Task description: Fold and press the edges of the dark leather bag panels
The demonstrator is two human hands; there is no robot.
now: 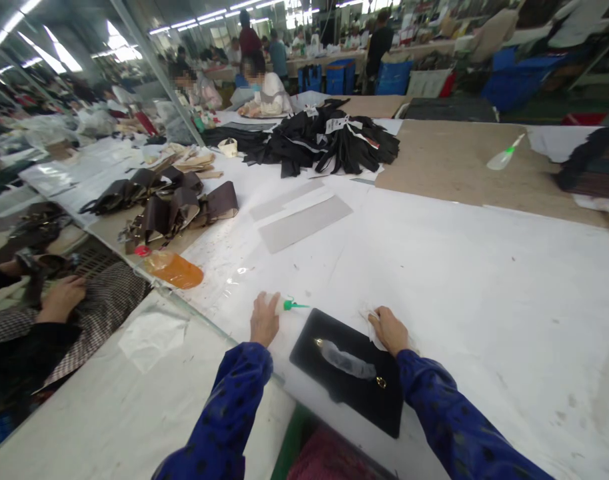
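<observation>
My left hand [265,321] is wrapped round a small translucent squeeze bottle [279,304] with a green nozzle that points right. A crumpled white cloth or tissue [376,332] is pinched in my right hand [390,330], just past the far right edge of a black bag [349,395]. Flat and tilted at the table's near edge, the bag lies between my forearms. Across it runs a handle [348,361] wrapped in clear plastic, with gold-coloured metal fittings at both ends.
An orange-filled bottle [172,268] with a red cap lies left, near brown leather pieces [177,207]. Grey strips [305,223] lie ahead, with black straps [324,141] behind. Another green-tipped bottle [506,157] rests on brown board. A co-worker's hand [62,299] works at far left.
</observation>
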